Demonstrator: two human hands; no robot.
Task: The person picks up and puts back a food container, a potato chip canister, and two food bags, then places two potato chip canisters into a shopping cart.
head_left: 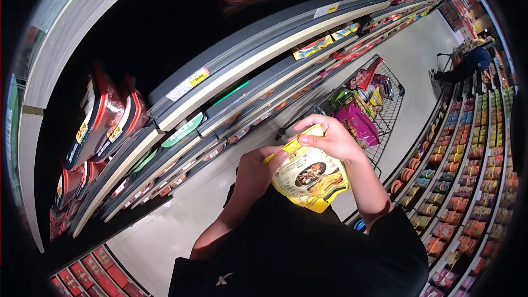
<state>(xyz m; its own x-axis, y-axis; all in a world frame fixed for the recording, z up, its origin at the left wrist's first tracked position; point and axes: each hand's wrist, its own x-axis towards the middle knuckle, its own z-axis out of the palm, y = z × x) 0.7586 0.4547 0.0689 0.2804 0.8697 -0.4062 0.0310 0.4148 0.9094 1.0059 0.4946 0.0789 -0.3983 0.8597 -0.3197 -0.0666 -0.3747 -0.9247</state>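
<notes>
A yellow and white food packet (311,179) hangs upright between my two hands, in front of my dark shirt. Its printed face, with a picture of food in a dark bowl, is turned toward the camera. My left hand (261,168) pinches the upper left corner with the thumb on the front. My right hand (329,137) grips the top edge at the right, thumb also on the front. The fingers behind the packet are partly hidden.
Shelves (236,102) with price labels run along the left, with red packages (110,115) at far left. Beyond my hands stands a shopping cart (391,115) holding bagged goods. Stocked shelves (462,187) line the right. A person (470,65) in dark clothes is at the upper right.
</notes>
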